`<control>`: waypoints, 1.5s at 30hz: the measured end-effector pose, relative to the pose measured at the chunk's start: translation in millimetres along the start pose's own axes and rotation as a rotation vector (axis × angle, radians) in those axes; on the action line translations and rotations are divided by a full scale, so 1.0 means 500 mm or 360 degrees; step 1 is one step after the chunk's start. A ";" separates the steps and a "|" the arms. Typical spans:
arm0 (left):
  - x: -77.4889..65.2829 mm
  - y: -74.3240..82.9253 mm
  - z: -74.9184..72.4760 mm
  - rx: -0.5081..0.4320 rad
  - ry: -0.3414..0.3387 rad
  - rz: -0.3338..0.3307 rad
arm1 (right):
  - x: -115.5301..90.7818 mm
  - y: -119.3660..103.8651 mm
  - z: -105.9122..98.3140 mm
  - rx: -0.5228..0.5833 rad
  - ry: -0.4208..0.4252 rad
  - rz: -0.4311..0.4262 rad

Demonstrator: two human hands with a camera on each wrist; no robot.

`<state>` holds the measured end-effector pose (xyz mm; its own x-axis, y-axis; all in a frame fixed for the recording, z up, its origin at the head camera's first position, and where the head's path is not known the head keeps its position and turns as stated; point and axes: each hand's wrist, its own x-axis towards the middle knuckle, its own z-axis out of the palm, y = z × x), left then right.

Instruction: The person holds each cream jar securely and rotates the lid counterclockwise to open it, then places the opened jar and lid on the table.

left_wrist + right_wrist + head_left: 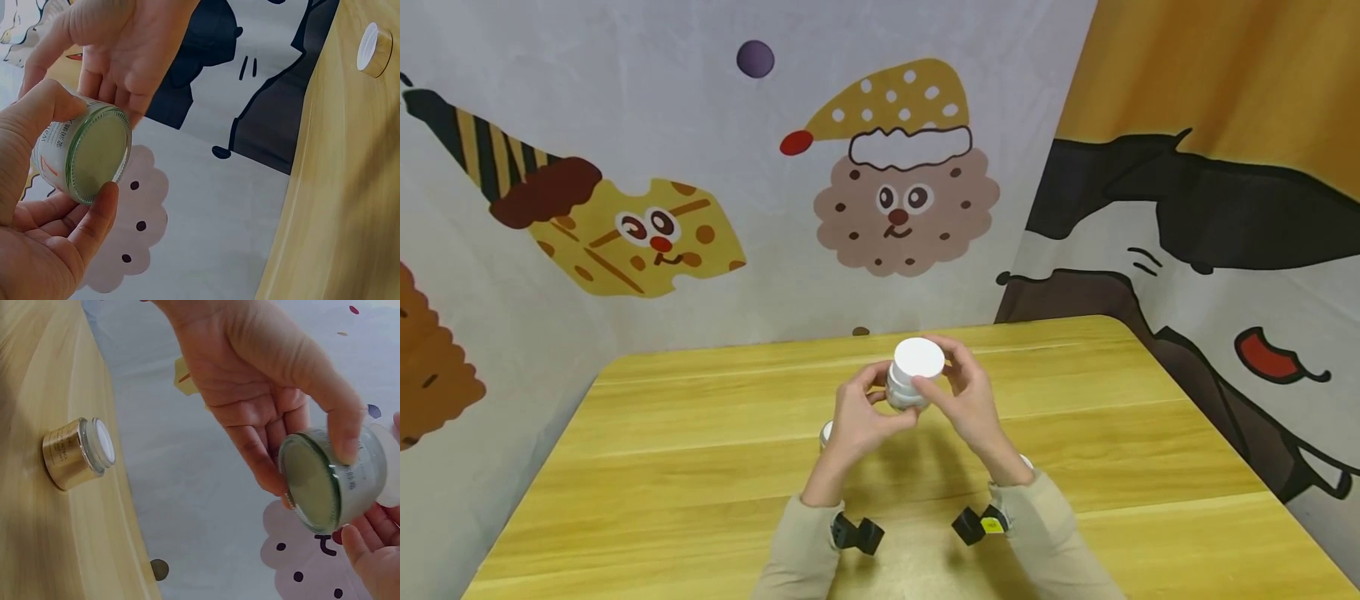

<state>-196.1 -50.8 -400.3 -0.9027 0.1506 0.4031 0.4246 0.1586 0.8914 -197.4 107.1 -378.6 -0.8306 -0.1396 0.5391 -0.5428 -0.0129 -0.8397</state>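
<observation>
A pale, frosted glass cream jar [906,393] is held up above the table between both hands. My left hand [861,417] grips its body, and the green-tinted base [100,156] faces the left wrist camera, with print along the side. At the other end of the jar sits a white lid [919,357]. My right hand [966,396] grips the lid, thumb in front and fingers behind. In the right wrist view the lid [390,469] shows only at the edge, and how firmly it sits on the jar cannot be told.
A gold jar [65,456] with a white top stands on the wooden table [700,475], partly behind my left wrist in the head view. A gold-and-white lid [377,51] lies by my right wrist. A cartoon-printed cloth [775,250] hangs behind the table.
</observation>
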 end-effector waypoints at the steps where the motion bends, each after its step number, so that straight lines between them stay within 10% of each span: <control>1: -0.001 0.010 -0.002 0.0002 0.0002 -0.0006 | -0.001 -0.001 -0.001 0.0027 0.0016 -0.0008; 31: -0.002 -0.012 -0.006 0.0028 0.0097 -0.0002 | -0.029 0.007 -0.054 -0.0036 0.0170 -0.0141; 45: -0.012 0.073 -0.013 0.0023 0.0075 -0.0011 | -0.042 0.024 -0.073 -0.0130 0.0166 -0.0223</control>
<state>-175.8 -52.2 -368.8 -0.9078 0.1036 0.4064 0.4188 0.1738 0.8913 -191.2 146.0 -397.8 -0.7522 -0.0387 0.6578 -0.6589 0.0563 -0.7501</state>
